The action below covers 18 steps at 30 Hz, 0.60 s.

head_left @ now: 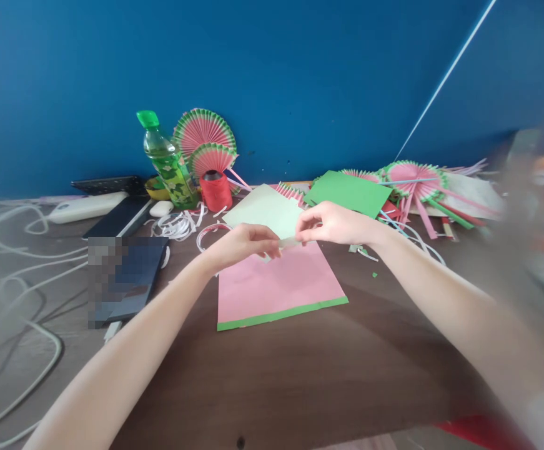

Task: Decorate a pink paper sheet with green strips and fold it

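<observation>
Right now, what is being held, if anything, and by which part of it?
The left hand and right hand pinch the pale green sheet, apparently by its near edge.

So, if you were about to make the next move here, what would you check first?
1. Left hand has a grip on the pale sheet: ok, its fingers pinch near the close edge.
2. Right hand has one too: ok, pinching beside the left.
3. Pale sheet creased where gripped: cannot tell, the fingers hide too much.
4. Pink sheet resting on the table: ok, green-strip side toward the person.
5. Pink sheet's far edge in full sight: not ok, mostly covered.
6. Bottle capped and away from both hands: ok.
</observation>
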Available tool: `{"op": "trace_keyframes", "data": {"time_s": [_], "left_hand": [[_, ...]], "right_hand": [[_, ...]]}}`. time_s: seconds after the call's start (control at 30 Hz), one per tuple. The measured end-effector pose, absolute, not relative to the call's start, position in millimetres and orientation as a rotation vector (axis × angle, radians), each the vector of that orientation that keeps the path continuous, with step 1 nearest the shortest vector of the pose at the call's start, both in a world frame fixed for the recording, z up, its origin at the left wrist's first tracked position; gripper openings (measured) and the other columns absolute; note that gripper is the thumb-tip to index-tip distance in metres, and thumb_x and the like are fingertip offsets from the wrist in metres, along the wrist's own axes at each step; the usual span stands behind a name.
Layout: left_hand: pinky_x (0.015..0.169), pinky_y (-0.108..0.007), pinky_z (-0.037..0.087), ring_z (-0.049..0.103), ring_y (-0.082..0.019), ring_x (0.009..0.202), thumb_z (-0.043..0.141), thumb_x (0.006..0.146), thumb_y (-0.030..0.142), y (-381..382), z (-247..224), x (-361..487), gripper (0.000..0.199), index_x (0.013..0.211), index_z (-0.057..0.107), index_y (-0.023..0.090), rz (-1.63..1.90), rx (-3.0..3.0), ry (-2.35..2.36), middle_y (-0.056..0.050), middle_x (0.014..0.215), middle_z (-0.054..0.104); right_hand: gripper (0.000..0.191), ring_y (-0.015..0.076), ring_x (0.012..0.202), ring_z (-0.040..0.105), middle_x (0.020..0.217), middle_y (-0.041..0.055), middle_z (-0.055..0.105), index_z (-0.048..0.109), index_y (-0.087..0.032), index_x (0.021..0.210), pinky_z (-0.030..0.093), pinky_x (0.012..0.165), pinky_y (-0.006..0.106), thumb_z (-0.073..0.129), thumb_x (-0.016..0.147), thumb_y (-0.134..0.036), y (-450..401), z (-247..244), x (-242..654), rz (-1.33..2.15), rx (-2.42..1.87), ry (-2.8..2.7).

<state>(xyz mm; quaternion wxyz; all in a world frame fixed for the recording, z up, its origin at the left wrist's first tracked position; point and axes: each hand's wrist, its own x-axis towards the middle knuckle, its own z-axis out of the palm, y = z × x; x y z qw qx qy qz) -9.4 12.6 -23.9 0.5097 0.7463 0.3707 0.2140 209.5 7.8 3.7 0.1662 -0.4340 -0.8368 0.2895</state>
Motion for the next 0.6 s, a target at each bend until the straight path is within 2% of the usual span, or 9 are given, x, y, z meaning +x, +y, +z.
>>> {"op": "trace_keyframes", "data": {"time_s": [0.17,0.37,0.5,0.6], "left_hand": [[0.061,-0.026,0.047,0.06,-0.013,0.06,0.06,0.069,0.035,21.1,-13.2,-25.2,0.019,0.075,0.068,0.018,0.285,1.807,0.929,-0.005,0.077,0.07],[0.057,-0.022,0.045,0.059,-0.012,0.059,0.056,0.069,0.031,16.5,-4.4,-21.8,0.016,0.071,0.066,0.019,0.243,1.929,0.987,-0.002,0.069,0.068],[0.057,-0.022,0.045,0.058,-0.012,0.06,0.054,0.069,0.029,9.1,1.7,-13.8,0.014,0.07,0.063,0.019,0.245,1.986,0.978,-0.001,0.066,0.065],[0.057,-0.022,0.044,0.058,-0.013,0.061,0.053,0.069,0.028,5.8,3.9,-10.8,0.013,0.073,0.063,0.019,0.28,2.011,0.966,0.0,0.066,0.064]], "right_hand": [[0.015,0.0169,0.069,0.059,0.075,0.0008,0.068,0.069,-0.025,0.069,0.039,0.06,0.031,0.061,0.073,-0.037,15.9,8.1,229.5,0.879,-1.284,-2.434],[0.016,0.0207,0.076,0.063,0.085,0.0011,0.071,0.073,-0.028,0.078,0.044,0.066,0.033,0.065,0.07,-0.04,15.0,16.9,236.2,0.939,-1.256,-2.409],[0.021,0.0203,0.084,0.062,0.095,0.0007,0.07,0.071,-0.029,0.089,0.044,0.069,0.032,0.059,0.075,-0.04,5.9,17.0,220.3,0.873,-1.212,-2.393],[0.019,0.0182,0.081,0.061,0.092,0.0001,0.07,0.071,-0.026,0.087,0.043,0.068,0.029,0.058,0.076,-0.035,-2.0,14.3,206.9,0.931,-1.133,-2.483]]}}
